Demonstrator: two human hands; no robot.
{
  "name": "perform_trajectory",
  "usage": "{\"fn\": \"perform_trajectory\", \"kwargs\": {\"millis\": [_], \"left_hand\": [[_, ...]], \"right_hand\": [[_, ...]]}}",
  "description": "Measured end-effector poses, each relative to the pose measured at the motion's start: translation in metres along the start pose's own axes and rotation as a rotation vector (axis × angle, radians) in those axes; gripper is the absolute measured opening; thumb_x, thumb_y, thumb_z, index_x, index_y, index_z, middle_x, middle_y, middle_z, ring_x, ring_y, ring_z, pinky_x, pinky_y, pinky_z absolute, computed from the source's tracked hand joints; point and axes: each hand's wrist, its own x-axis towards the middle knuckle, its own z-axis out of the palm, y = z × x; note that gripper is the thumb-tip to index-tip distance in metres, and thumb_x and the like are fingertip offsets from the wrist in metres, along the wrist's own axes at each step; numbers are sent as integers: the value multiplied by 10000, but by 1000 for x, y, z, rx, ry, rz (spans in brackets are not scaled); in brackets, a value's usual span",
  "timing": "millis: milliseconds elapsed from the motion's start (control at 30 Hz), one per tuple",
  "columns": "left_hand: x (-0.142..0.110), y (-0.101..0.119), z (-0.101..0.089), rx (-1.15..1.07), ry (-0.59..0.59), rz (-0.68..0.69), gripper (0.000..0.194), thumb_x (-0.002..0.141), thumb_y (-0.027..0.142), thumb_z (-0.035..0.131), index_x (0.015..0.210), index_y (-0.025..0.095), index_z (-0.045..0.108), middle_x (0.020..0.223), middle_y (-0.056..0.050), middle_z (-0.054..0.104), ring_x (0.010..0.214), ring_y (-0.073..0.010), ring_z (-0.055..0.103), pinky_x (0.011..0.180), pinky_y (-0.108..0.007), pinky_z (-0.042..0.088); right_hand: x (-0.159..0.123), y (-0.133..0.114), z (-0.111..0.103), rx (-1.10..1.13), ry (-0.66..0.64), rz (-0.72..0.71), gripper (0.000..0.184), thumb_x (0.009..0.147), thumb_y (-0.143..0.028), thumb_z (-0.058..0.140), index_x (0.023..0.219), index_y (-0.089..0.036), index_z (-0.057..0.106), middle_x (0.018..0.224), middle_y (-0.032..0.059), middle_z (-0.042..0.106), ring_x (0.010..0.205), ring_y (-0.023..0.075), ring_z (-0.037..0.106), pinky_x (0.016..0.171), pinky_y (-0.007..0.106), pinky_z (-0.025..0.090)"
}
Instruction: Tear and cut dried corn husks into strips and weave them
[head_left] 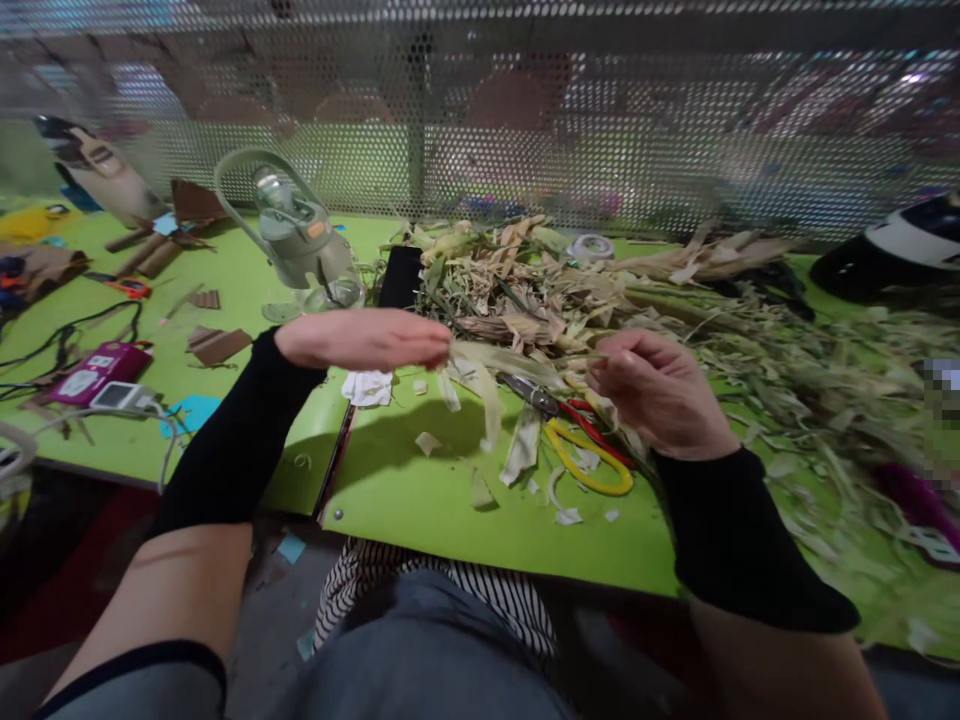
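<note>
Pale strips of corn husk (490, 405) stretch and dangle between my two hands above the green table. My left hand (367, 338) is held flat and sideways, its fingers pressed together at one end of a strip; motion blurs the fingertips. On the other side my right hand (660, 390) is closed, thumb against curled fingers, around the opposite end. Just below lie scissors (547, 405) with one red and one yellow handle, among small husk scraps (523, 445). Behind my hands spreads a heap of dried corn husks (517, 290).
A green bottle with a loop handle (304, 235) stands behind my left hand. Further left are a purple box with cables (101, 372), cardboard pieces (217, 345) and a pale bottle (109, 170). A perforated metal screen (337, 110) borders the table's back; a dark bottle (892, 250) lies right.
</note>
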Motion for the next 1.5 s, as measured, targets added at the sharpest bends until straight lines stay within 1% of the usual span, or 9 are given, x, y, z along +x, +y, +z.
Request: {"fn": "perform_trajectory", "kwargs": {"millis": [100,200,300,600,800,1033,1167,1333,1500], "left_hand": [[-1,-35,-21,-248,225,-227,206,963,320,517,814,181,553,746,11,465,594,-103,385,538,-221,326],[0,-49,-31,-543,339,-200,250,980,283,447,745,198,458,645,61,294,478,-67,221,440,-197,196],[14,-36,-16,-835,517,-121,232,1006,220,427,787,177,490,692,41,455,456,-27,267,419,-180,172],[64,-1,66,-1034,126,-60,235,1011,188,352,793,180,440,697,30,548,422,-22,254,417,-175,167],[57,-8,58,-618,182,-20,265,1027,307,340,827,194,472,684,43,389,523,-86,319,509,-238,247],[23,17,56,161,128,9,178,884,81,394,779,221,362,632,42,303,563,-138,233,588,-331,202],[11,32,49,-191,-125,269,225,997,237,417,776,200,428,713,17,427,629,-121,366,627,-284,317],[25,25,52,-1093,154,229,290,1047,395,381,831,205,417,683,70,242,517,-73,183,461,-186,198],[31,18,53,-1329,43,202,324,1034,352,427,751,203,370,650,82,178,480,-55,96,411,-144,155]], "right_hand": [[2,1,-10,25,-9,20,417,694,-617,830,705,-251,629,560,-38,429,491,98,262,490,293,213],[2,-5,-15,-44,-56,41,356,741,-576,809,739,-249,668,548,-40,409,491,104,274,480,291,201],[-1,-17,-6,-268,-149,27,329,784,-552,773,750,-233,697,591,-20,502,524,117,381,490,291,271],[14,-35,31,-783,-143,-267,227,932,-384,611,833,-199,696,663,-8,627,541,112,456,535,280,333],[22,-23,25,-792,-10,-243,231,925,-418,625,857,-209,697,650,-3,606,539,132,449,543,295,316],[23,-23,19,-691,-237,-150,306,902,-502,662,808,-217,716,687,5,655,574,135,480,573,292,335],[23,-22,17,-427,-477,68,371,816,-570,749,790,-200,730,722,15,660,645,141,542,609,274,400],[24,-1,31,71,-302,213,428,730,-604,810,790,-209,655,646,-41,540,532,84,426,493,220,347],[30,19,36,214,-285,309,403,679,-535,858,755,-210,632,535,-96,363,427,46,240,401,196,235]]}}
